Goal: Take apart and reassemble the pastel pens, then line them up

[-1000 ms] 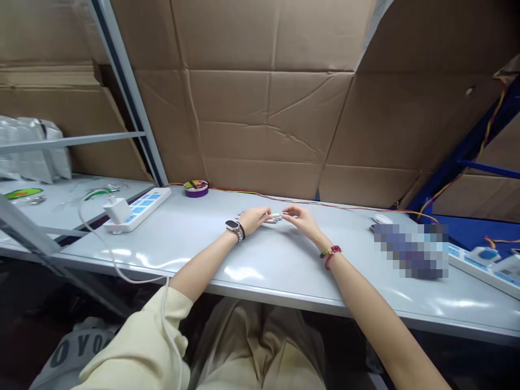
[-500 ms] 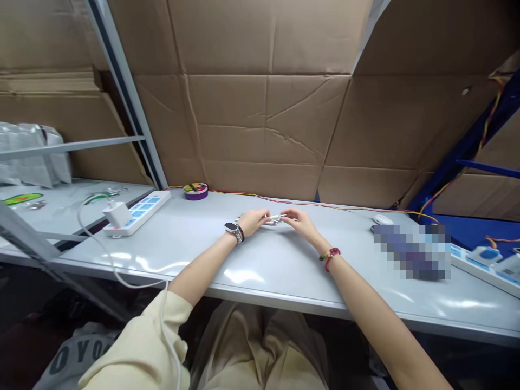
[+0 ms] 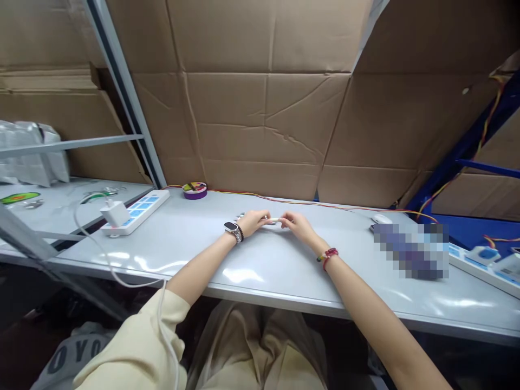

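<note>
Both my hands rest far out on the grey table. My left hand, with a watch at the wrist, and my right hand, with a beaded bracelet, meet fingertip to fingertip. Between them they pinch a small pale object that is too small to name. A few tiny pieces lie on the table just behind the left hand; I cannot make them out.
A white power strip with a charger and its cable lies at the left. A purple tape roll sits at the back by a cardboard wall. A white mouse and another power strip are at the right.
My hands have drawn slightly closer together around the small object; the view shifted a little. Nothing else moved.
</note>
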Motion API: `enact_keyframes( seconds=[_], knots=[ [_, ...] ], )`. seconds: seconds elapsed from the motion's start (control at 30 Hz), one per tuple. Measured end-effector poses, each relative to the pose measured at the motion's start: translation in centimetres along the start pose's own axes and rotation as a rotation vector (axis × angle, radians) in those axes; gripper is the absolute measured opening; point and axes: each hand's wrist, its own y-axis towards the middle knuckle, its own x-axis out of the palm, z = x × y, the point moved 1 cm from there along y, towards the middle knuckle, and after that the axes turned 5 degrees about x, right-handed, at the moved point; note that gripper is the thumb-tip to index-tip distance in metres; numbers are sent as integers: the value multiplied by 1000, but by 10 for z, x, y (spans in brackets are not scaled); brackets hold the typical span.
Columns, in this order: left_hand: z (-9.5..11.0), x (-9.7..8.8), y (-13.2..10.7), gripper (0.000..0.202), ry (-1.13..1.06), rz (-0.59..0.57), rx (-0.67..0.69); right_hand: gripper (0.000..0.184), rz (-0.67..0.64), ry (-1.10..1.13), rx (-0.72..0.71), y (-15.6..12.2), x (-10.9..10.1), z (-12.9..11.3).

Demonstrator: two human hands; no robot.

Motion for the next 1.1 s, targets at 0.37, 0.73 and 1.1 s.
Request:
enact_keyframes(
  seconds=[0.37, 0.73, 1.1],
  knots=[
    [4, 3, 2, 23, 0, -21, 22, 28, -67, -6, -2, 1, -1, 3],
    [9, 0, 0, 27, -5, -41, 14, 25, -109, -62, -8, 1, -11, 7],
    [3, 2, 3, 30, 18, -36, -22, 54, -156, -60, 2, -6, 2, -4]
  ],
)
